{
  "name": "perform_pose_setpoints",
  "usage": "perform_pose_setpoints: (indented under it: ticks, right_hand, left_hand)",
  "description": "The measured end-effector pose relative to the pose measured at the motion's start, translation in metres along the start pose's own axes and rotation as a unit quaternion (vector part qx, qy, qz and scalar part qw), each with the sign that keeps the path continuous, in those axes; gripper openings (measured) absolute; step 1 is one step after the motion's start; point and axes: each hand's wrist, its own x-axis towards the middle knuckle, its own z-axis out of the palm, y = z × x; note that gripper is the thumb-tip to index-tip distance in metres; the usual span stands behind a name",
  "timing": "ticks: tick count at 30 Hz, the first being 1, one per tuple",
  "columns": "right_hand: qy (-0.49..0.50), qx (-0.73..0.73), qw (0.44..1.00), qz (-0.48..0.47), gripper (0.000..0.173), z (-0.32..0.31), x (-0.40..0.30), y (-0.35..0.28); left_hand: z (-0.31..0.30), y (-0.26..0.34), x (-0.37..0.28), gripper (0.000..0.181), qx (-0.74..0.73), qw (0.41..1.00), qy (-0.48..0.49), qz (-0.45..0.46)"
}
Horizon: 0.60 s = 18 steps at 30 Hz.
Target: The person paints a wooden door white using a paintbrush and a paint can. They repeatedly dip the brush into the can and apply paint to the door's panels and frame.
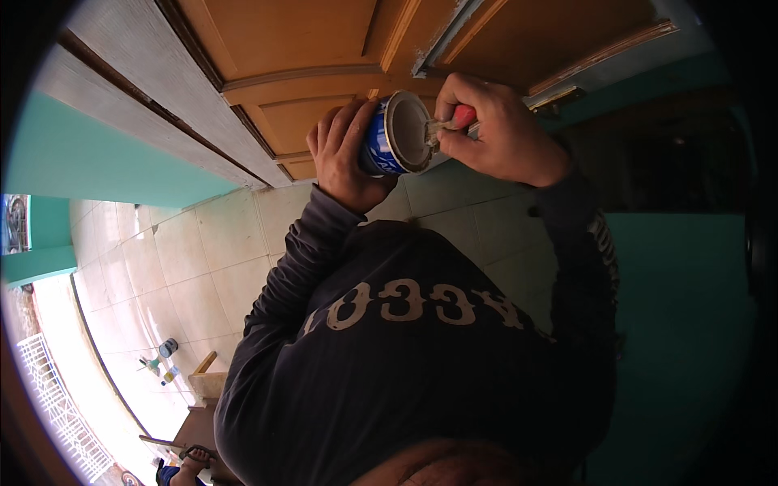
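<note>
My left hand is wrapped around a blue metal paint can, tilted so that its round mouth faces right. Pale paint coats the inside, and the rim is stained. My right hand grips a tool by its red handle, likely a paintbrush. The tool's pale, paint-covered end is at the can's rim. Both hands are in front of a brown wooden panelled door, which has a grey-white painted strip between two panels.
A brass-coloured door handle is right of my right hand. Pale tiles cover the floor. At the lower left stand a small can, a bottle and wooden furniture. Another person's foot shows near the bottom edge.
</note>
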Motion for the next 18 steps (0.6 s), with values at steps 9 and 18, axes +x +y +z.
perform_pose_setpoints:
  ticks: [9, 18]
  right_hand:
    - [0.102, 0.041, 0.994, 0.015, 0.02, 0.003, 0.009, -0.026]
    - [0.272, -0.03, 0.96, 0.064, 0.021, 0.081, 0.01, -0.011]
  left_hand:
    - [-0.018, -0.028, -0.007, 0.093, -0.005, 1.0, 0.024, 0.005]
    - [-0.035, -0.038, -0.016, 0.091, 0.014, 0.998, 0.052, 0.014]
